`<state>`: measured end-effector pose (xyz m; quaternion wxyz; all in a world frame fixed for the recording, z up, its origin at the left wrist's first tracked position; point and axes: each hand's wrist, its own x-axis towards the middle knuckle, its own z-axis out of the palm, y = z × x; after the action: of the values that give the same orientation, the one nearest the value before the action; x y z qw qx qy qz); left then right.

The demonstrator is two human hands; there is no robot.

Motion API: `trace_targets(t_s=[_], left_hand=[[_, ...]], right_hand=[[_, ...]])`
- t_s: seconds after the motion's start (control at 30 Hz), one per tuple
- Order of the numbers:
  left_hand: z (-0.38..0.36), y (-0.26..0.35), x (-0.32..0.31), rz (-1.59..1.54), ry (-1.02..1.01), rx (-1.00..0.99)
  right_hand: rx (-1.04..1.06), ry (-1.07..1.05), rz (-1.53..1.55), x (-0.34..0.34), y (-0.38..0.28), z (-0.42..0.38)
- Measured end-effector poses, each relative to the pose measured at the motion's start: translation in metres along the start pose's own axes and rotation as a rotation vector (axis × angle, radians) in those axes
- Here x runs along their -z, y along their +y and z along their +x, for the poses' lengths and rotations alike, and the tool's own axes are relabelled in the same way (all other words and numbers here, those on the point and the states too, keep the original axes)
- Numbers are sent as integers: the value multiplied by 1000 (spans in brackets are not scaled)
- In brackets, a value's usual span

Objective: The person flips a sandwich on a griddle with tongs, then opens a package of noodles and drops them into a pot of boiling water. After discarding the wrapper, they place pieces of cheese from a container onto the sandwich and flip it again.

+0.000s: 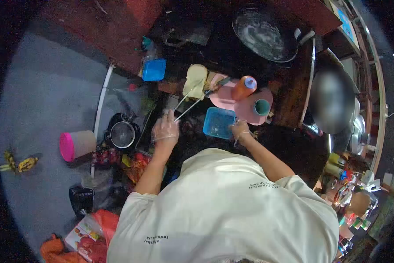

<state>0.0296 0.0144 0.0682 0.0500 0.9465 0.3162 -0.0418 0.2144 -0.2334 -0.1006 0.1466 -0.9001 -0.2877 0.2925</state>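
Observation:
My left hand (165,127), in a clear plastic glove, is closed on a pair of long thin metal tongs (189,105). The tongs' arms reach up and right over slices of white bread (195,78). My right hand (240,129), gloved too, grips the right edge of a blue square plastic container (219,122). Just above the container lies a pink board (221,100), on which stand an orange sauce bottle (244,88) with a pale cap and a green cup (261,107). A dark-tipped utensil (222,82) rests across the board's upper left.
A large wok (265,35) with a handle sits at the back right. Left of the bread is a blue lid (154,69). A pink-lidded tub (76,146) and a round pan (123,134) are at the left. Packets and bottles (348,193) crowd the lower right.

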Motion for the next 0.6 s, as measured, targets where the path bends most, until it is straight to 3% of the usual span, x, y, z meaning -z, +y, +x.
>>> trace_targets(t_s=[0.03,0.1,0.2,0.27,0.3,0.33,0.43,0.57,0.6], left_hand=[[3,2,3,-41,-9,26],[5,-2,2,-79,-22,45],[9,-22,-21,-318,24,71],[13,-43,-43,-1058,-169,261],[11,-40,-41,-1230,-211,414],[12,-43,-46,-1229,-225,407],[16,-57,-75,-1199,-373,402],[26,-62,-54,-1257,-415,475],[27,-70,-39,-1260,-404,478]], right_hand=[[-96,-20,265,-5,7,0],[-142,-31,494,-11,12,-4],[-314,-36,686,31,-18,-28],[-297,1,691,-3,10,-15],[-291,21,693,-3,9,-16],[-285,41,695,-2,6,-19],[-520,-53,921,94,-74,-55],[-405,-15,892,77,-59,-47],[-395,-18,888,100,-85,-51]])
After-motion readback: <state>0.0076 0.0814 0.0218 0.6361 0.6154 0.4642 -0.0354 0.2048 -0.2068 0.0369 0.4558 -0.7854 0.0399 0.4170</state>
